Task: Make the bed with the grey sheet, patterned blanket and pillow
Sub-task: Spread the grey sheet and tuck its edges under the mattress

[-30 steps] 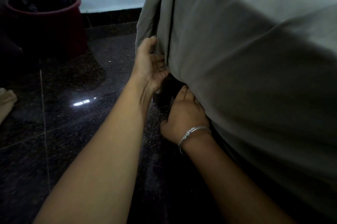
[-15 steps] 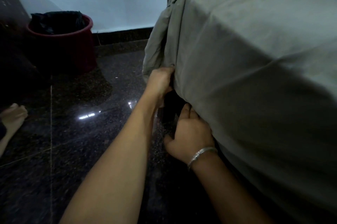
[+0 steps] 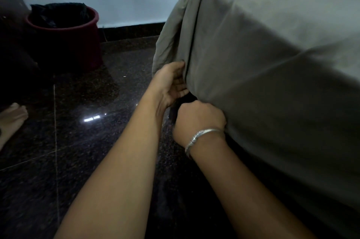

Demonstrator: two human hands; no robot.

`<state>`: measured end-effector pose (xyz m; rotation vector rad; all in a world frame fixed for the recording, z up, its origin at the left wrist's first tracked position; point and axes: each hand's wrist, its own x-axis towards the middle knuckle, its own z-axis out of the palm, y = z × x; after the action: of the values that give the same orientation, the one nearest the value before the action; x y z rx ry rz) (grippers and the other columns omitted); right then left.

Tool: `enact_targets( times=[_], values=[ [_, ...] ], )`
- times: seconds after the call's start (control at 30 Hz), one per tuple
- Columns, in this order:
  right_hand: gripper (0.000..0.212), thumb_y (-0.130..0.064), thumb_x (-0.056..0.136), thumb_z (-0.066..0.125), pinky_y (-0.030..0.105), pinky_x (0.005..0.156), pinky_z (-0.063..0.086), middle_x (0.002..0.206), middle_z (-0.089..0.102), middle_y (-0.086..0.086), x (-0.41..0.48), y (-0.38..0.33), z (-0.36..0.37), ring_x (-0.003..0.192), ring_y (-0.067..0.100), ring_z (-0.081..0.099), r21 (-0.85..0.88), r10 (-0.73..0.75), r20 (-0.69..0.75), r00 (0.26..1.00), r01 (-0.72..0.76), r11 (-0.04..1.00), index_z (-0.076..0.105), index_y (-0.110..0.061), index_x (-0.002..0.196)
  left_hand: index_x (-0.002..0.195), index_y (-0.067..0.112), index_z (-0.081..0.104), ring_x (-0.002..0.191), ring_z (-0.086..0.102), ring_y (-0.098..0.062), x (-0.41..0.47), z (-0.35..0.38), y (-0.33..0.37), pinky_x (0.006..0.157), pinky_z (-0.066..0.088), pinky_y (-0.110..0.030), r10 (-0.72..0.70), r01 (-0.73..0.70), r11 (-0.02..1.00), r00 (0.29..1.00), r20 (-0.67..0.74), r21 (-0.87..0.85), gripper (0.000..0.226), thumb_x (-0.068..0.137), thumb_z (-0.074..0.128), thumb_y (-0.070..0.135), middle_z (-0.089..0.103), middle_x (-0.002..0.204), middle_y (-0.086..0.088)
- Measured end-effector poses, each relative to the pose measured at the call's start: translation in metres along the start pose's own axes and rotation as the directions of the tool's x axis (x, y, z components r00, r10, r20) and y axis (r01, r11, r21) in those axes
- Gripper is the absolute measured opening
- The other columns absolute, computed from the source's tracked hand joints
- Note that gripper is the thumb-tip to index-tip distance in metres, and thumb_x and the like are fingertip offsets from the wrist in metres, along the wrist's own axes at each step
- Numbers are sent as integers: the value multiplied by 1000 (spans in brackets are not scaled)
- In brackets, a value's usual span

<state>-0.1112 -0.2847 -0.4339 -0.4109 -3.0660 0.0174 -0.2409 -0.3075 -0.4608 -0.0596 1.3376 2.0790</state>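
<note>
Where the grey sheet (image 3: 263, 63) drapes over the corner of the bed (image 3: 174, 111), both hands are working low against it. The left hand (image 3: 171, 85) grasps the loose fold hanging off that corner, thumb pressed on top of the cloth. Just below it, the right hand (image 3: 198, 120), with a silver bracelet (image 3: 202, 135) on its wrist, is clenched, its fingertips hidden under the sheet's lower edge; I cannot tell whether they hold cloth. The top of the bed looks fairly smooth, but bunched pleats run up from the corner. To my eye that bunching is the risk: if the fold is pushed under as it lies, the corner will sit lumpy and may pull free once the blanket and pillow, neither in sight, go on. A hard tug here could also drag the sheet off the far side. Well away from the corner stands a maroon bucket (image 3: 64, 34) on the polished floor (image 3: 87, 141).
</note>
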Motion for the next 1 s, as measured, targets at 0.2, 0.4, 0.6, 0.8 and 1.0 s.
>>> enact_targets(
  times=[0.2,0.4,0.6,0.8,1.0],
  values=[
    [18,-29,91,48,26,61,32,102,64,5,3,6,1,96,27,64,32,-37,-85,996,40,999,58,-15,97,82,12,59,76,59,-18,-7,3,-11,68,49,-26,178,-149,967,975,132,-206,18,71,54,25,62,80,-6],
    [25,-31,69,70,29,59,43,107,60,12,10,15,4,95,30,58,65,-12,-344,939,36,997,61,-15,86,102,12,62,87,65,-15,-3,9,-6,78,51,-25,160,-148,986,967,198,-72,31,94,40,33,68,97,-5],
    [40,-26,64,73,33,96,44,149,36,9,11,33,22,136,25,36,60,-173,-242,955,192,980,66,-14,101,85,7,61,79,61,-18,4,1,-15,72,49,-26,349,-337,928,936,-54,158,14,90,48,10,64,82,-9],
    [39,-27,50,79,33,87,50,134,54,13,11,34,26,129,27,46,25,-193,-263,945,207,978,70,-13,85,126,33,37,91,63,-21,9,-27,-7,65,49,-31,280,-256,956,942,-184,143,50,83,55,14,59,108,-1],
    [35,-26,57,77,34,96,44,140,47,14,7,34,23,136,29,35,60,-210,-205,956,226,972,70,-9,88,76,9,57,75,58,-25,7,-13,-19,66,46,-36,327,-321,933,945,-13,161,8,78,49,10,58,78,-13]
  ],
)
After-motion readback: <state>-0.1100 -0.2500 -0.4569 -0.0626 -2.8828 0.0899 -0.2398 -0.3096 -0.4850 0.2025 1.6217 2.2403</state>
